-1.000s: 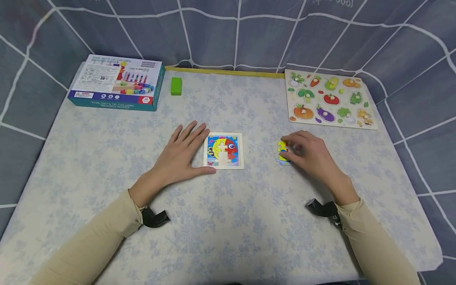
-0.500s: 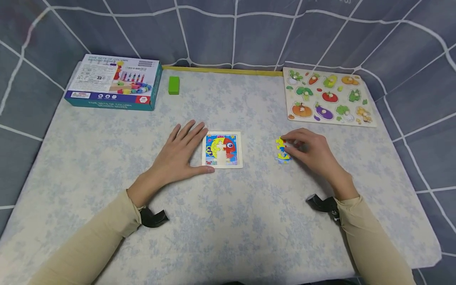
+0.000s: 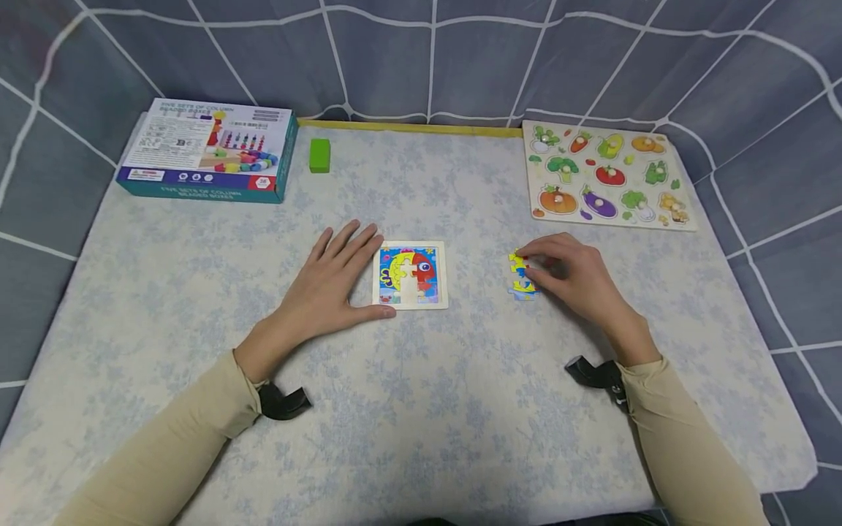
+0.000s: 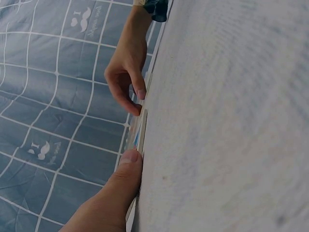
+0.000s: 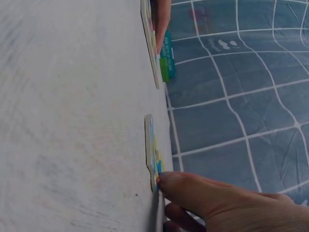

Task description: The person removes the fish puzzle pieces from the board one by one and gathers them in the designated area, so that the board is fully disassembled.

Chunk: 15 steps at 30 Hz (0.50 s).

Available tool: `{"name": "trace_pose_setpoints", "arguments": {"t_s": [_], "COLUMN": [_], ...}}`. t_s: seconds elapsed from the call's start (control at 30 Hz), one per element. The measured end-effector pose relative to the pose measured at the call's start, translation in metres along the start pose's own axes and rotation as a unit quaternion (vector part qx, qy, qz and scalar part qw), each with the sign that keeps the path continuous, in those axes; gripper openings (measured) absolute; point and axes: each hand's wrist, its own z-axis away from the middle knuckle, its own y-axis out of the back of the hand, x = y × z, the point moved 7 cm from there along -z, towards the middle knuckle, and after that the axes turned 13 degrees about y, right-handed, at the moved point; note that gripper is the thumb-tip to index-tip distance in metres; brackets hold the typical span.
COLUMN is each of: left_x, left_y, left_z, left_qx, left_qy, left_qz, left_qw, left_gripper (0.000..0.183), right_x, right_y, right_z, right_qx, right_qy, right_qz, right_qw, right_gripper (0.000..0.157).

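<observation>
A small fish puzzle in a pale wooden tray [image 3: 443,281] lies mid-table, with a bare gap below the fish's middle. My left hand [image 3: 330,285] rests at the tray's left side, fingers spread and straight, its thumb at the lower left edge. To the right, my right hand [image 3: 571,272] pinches a yellow and blue jigsaw piece [image 3: 516,261] between thumb and forefinger. Just below it on the cloth lies another jigsaw piece [image 3: 523,292], yellow over pale blue. In the right wrist view, the right thumb [image 5: 176,183] sits right at the pieces.
A boxed beaded-column toy [image 3: 207,153] stands at the back left, beside a green block [image 3: 319,155]. The vegetable peg puzzle board [image 3: 608,175] lies at the back right. Behind the table hangs a grey-blue checked curtain [image 3: 388,66].
The right hand has shifted slightly up, and the piece in its fingers has come apart from the lower one. My left hand stays at the tray. The head view has shifted a little.
</observation>
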Motion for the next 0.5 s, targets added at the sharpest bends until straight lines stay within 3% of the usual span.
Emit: {"name": "trace_pose_setpoints", "arguments": {"t_s": [0.3, 0.5], "left_x": [0.000, -0.001], "left_y": [0.001, 0.001], "left_z": [0.001, 0.002], "left_qx": [0.003, 0.001], "left_qy": [0.001, 0.001], "left_qz": [-0.001, -0.002], "left_qw": [1.0000, 1.0000], "left_gripper": [0.117, 0.117], "right_x": [-0.001, -0.010], "right_y": [0.002, 0.004], "right_z": [-0.001, -0.012], "right_qx": [0.003, 0.008], "right_qy": [-0.004, 0.030], "right_qz": [0.002, -0.006], "right_qw": [1.000, 0.999], "right_gripper": [0.030, 0.028]}}
